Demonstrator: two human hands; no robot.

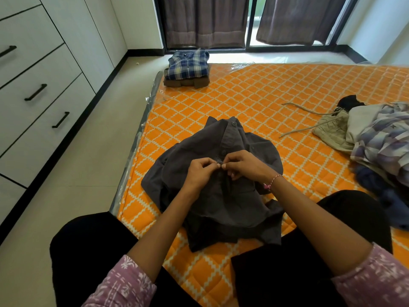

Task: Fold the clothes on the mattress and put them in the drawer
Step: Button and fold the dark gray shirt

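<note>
orange quilted mattress [254, 96] carries a dark grey shirt [212, 191] lying front up. left hand [200, 171] and right hand [244, 163] meet at its placket, fingertips pinched together on cloth at a button. judged step: buttoning before folding. next: finish the button, smooth the panels either side of the fingers.

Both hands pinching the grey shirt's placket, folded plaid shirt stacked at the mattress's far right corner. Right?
Not quite. The head view shows the folded plaid shirt at the far left corner of the mattress. The rest holds: left hand and right hand both pinch the grey shirt at its placket.
</note>
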